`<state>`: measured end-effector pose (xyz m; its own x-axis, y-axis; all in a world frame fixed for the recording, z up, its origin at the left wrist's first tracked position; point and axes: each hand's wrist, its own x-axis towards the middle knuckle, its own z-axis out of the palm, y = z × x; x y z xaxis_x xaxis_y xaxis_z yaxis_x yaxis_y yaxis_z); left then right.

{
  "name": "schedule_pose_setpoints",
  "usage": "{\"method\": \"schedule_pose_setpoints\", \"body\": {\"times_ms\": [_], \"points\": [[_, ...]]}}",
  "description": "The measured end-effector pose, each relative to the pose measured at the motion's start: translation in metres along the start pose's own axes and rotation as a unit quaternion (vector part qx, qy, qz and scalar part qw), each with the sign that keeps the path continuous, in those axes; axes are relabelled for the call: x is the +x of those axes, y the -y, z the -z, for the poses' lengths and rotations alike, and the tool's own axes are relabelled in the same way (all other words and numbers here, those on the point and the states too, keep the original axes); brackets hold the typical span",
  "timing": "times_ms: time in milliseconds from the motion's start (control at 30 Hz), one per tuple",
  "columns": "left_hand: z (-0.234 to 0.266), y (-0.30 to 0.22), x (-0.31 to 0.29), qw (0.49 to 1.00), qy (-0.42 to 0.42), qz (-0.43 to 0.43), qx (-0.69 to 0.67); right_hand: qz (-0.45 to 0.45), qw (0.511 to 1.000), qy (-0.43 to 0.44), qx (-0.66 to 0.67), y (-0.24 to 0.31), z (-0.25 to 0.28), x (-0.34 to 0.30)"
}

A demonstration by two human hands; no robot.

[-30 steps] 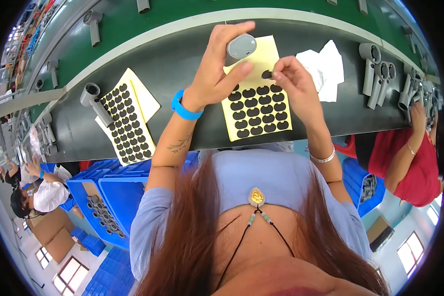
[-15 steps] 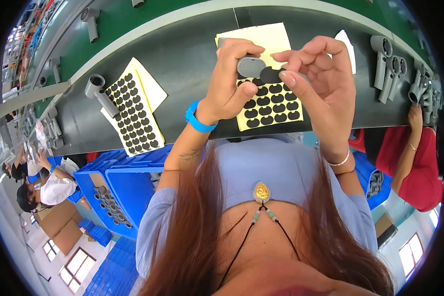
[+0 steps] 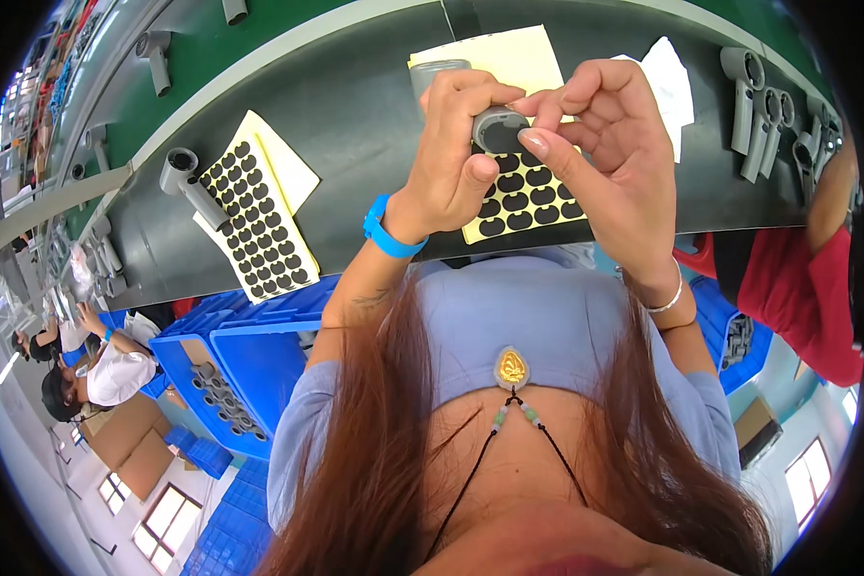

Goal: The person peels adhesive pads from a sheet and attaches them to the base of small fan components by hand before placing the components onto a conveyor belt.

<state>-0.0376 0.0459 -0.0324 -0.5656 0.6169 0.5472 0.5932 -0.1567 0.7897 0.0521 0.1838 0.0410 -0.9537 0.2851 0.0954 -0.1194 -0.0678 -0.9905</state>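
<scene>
My left hand (image 3: 442,163) is wrapped round a grey hair-dryer-shaped plastic housing (image 3: 440,67), its oval handle end turned toward me. A black oval sticker (image 3: 502,137) with notched edges lies against that end, its far edge close to the rim. Thumb and fingertips of my right hand (image 3: 612,144) pinch together at the sticker's right edge; the other fingers are curled. Below both hands a yellow-backed sheet of black stickers (image 3: 518,206) lies on the dark bench, partly hidden by them.
Left on the bench, another sticker sheet (image 3: 264,235) has a grey housing (image 3: 198,192) lying across its edge. White paper (image 3: 667,91) and several housings (image 3: 766,130) lie to the right, near a co-worker in red (image 3: 802,298). Blue crates (image 3: 274,336) stand below the bench.
The black sticker has moved from just right of the housing onto its oval end. My right hand has come slightly left and up with it. My left hand still grips the housing.
</scene>
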Motion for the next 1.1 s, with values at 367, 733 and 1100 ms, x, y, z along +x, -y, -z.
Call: {"method": "schedule_pose_setpoints", "body": {"times_ms": [367,733,1100], "points": [[-0.0005,0.0000,0.0012,1.000,0.000,0.005,0.019,-0.023,1.000,0.001,-0.019,-0.0013,0.0029,0.0025],[-0.0027,0.0001,0.0007,0.999,-0.006,-0.002,0.033,-0.027,0.999,-0.005,-0.036,0.0000,0.0019,0.0015],[-0.0058,-0.0004,0.0016,0.999,-0.015,-0.007,0.027,-0.032,0.996,-0.018,-0.076,0.0045,-0.0004,0.0001]]}}
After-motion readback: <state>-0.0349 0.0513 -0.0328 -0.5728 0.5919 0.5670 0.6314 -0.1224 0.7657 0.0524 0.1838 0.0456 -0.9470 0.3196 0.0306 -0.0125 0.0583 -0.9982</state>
